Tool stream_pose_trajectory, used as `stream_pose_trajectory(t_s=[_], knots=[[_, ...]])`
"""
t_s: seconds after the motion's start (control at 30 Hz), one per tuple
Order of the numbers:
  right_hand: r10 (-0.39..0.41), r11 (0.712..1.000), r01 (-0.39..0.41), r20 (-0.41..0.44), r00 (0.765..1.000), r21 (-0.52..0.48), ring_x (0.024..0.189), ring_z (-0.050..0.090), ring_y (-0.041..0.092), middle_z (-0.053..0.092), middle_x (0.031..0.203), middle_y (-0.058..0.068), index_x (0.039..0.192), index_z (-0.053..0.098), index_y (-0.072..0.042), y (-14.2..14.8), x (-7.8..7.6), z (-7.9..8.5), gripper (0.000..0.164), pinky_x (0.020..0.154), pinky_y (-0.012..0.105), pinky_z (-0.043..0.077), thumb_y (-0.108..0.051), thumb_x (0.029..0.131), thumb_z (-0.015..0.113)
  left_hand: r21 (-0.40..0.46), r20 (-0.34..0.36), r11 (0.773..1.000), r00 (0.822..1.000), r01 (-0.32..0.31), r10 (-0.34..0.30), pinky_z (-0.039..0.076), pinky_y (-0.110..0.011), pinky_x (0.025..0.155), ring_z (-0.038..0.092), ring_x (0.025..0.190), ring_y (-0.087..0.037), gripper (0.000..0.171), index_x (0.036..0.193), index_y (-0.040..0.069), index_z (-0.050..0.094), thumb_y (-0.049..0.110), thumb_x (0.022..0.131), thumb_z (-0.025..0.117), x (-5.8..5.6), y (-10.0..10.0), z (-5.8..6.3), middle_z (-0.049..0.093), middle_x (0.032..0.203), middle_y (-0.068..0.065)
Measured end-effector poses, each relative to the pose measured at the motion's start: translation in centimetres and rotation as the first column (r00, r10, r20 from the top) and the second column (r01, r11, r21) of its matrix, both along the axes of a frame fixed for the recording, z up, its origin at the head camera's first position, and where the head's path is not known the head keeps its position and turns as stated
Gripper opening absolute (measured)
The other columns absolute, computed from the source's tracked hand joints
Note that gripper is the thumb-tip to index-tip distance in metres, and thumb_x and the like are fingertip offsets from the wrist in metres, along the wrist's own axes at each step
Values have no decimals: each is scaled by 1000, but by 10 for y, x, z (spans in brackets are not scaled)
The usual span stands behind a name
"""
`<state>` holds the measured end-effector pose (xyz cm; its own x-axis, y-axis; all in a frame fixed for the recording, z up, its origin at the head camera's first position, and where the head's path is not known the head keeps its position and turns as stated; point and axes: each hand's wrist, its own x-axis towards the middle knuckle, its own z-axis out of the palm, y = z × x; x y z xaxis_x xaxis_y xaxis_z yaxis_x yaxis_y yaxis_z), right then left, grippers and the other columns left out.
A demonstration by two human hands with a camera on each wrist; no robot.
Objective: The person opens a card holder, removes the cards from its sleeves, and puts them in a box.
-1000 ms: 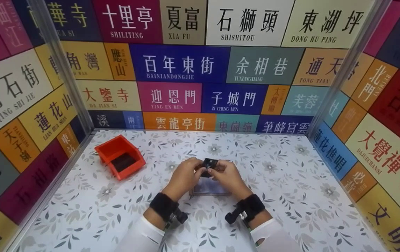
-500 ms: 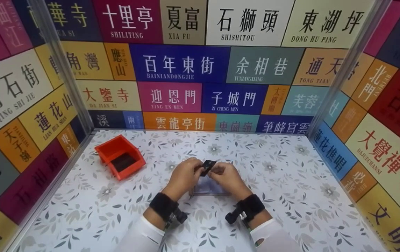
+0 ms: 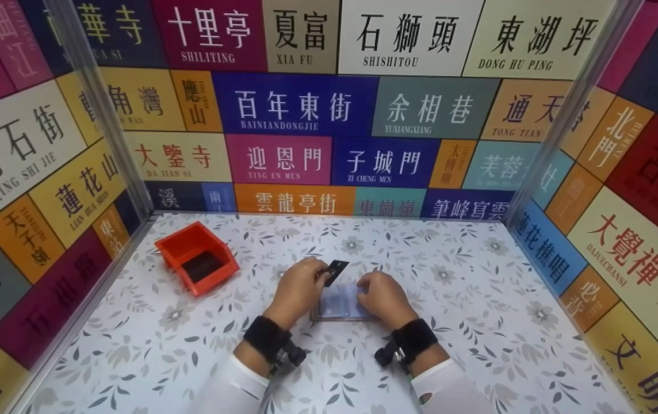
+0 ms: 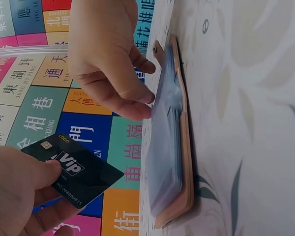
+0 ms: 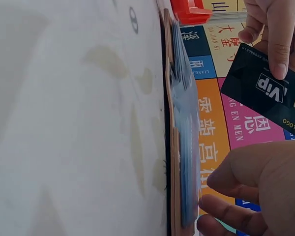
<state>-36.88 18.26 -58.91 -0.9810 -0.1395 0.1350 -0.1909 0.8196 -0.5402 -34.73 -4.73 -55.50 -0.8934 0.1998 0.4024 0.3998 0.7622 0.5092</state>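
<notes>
My left hand (image 3: pixel 299 287) pinches a black card (image 4: pixel 73 169) by one end, thumb on its face. The card bears "Vip", a chip and "LOGO", and is held tilted above the table. Below it a card holder (image 3: pixel 335 306) lies spread on the table, with a tan cover (image 4: pixel 187 196) and clear plastic sleeves (image 4: pixel 164 157). My right hand (image 3: pixel 385 296) is over the holder's right half, fingers loosely bent and apart, with no card in them. In the right wrist view its fingertips (image 5: pixel 206 201) are close against the sleeves; whether they touch is unclear.
An orange-red open bin (image 3: pixel 196 259) stands at the left back of the table, with something dark inside. The table (image 3: pixel 461 356) has a leaf-and-flower print. Panels with large Chinese lettering (image 3: pixel 294 103) enclose the back and both sides.
Both hands held the black card together before. My right hand has let go and dropped right to the holder, while my left hand has drawn the card slightly left, uncovering the sleeves.
</notes>
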Motion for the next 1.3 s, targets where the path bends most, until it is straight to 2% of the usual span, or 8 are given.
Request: stream_pose_trajectory(t_s=[0.37,0.5,0.77,0.83,0.97,1.1,1.17,1.3], knots=[[11,1000,-11,41,999,13,110,77,30,82,113,12,108,87,-8,-1,4,-1,22,103,48,63,-9,86,86,3,29,1000,999,-17,17,64,-51,100,80,109,-30,14,118,12,83,17,107,77,-4,-7,1,82,117,-6],[25,1000,-25,39,999,8,109,77,30,82,112,12,105,87,-8,-3,4,0,20,102,49,64,-9,85,85,-11,43,999,998,-51,51,64,-50,102,80,111,-31,15,120,12,83,17,107,77,-7,-15,3,82,119,-6],[44,999,-44,-6,999,17,103,78,28,82,106,10,101,86,-7,0,4,2,18,96,47,65,-4,83,82,-134,-79,984,991,-116,106,64,-55,89,79,96,-38,14,114,10,85,12,101,81,-19,-44,11,79,102,-8],[46,999,-46,-6,999,21,105,78,28,82,107,10,102,86,-7,1,5,2,18,97,47,65,-4,84,81,-185,-106,972,986,-148,130,62,-57,86,79,93,-39,14,111,10,87,8,99,81,-21,-54,15,78,97,-10],[53,998,-53,-11,999,23,105,77,29,81,106,10,102,84,-5,1,6,2,18,98,48,64,-4,85,80,-308,-182,923,966,-232,182,59,-59,81,77,86,-41,20,102,10,89,-2,91,76,-25,-79,24,76,89,-12],[58,998,-58,-15,998,24,104,77,30,80,105,10,102,83,-6,1,7,3,17,98,48,64,-5,85,80,-365,-248,881,943,-301,220,57,-61,78,75,83,-44,22,95,9,88,-6,88,73,-28,-107,32,75,87,-16],[58,998,-58,-16,998,25,105,77,30,80,105,10,102,83,-6,1,6,2,17,98,48,64,-5,86,80,-373,-252,868,936,-329,247,56,-62,79,74,85,-45,22,96,8,88,-6,89,73,-28,-122,36,75,89,-18],[65,997,-63,-27,998,41,102,77,29,80,104,9,100,84,-7,0,6,1,16,96,48,64,-4,85,80,-395,-195,842,930,-366,312,52,-62,85,72,95,-47,20,103,5,87,-4,90,75,-26,-150,44,75,97,-20]])
